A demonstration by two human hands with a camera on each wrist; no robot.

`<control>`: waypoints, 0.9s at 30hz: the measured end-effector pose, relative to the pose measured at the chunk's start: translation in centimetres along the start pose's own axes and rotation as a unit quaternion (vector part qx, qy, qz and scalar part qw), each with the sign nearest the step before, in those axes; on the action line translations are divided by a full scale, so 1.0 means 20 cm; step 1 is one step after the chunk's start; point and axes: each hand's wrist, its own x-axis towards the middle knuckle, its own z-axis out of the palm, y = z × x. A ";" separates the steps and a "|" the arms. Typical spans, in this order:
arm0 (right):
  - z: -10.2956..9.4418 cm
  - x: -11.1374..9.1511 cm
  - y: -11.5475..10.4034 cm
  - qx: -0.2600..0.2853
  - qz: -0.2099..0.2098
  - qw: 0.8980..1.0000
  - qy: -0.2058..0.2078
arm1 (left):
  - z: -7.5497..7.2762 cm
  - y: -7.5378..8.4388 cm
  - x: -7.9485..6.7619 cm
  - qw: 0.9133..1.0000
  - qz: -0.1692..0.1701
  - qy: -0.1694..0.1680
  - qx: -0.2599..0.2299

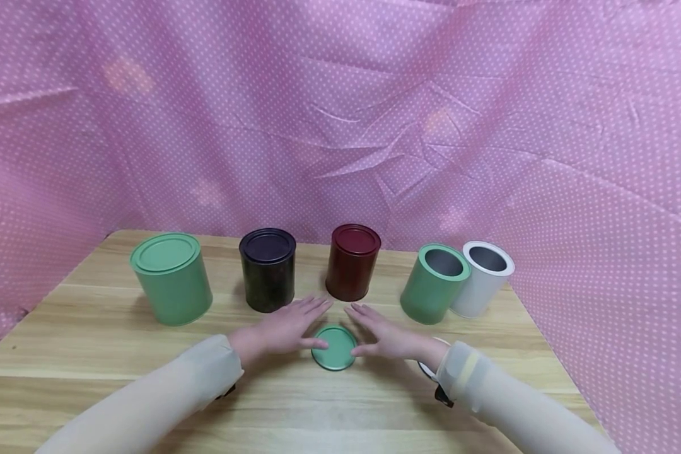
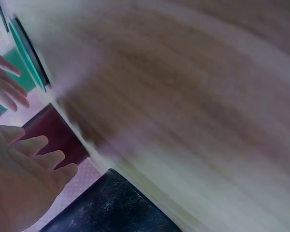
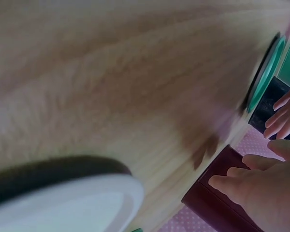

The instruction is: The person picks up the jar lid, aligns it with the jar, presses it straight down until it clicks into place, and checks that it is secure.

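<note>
A round green lid lies on the wooden table between the two hands. On its left is the left hand, palm down with fingers extended and the thumb over the lid's edge in the head view. The right hand mirrors it on the other side, thumb tip right at the rim. Neither hand holds anything. In the wrist views both hands are above the tabletop, fingers pointing toward the dark red can. A white lid sits beneath the right wrist, partly hidden by the sleeve in the head view.
Along the back of the table stand a large lidded green can and a lidded black can, left of the red one. At right, an uncovered green can partly blocks an uncovered white can. Pink dotted cloth hangs behind.
</note>
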 end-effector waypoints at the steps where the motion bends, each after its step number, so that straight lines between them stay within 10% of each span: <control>1: 0.00 0.00 0.00 -0.002 0.000 1.000 -0.001 | 0.00 0.00 0.00 1.000 -0.003 -0.003 0.001; 27: 0.05 0.02 0.06 -0.001 0.014 1.000 -0.028 | 0.04 0.04 -0.03 0.998 -0.042 -0.043 0.018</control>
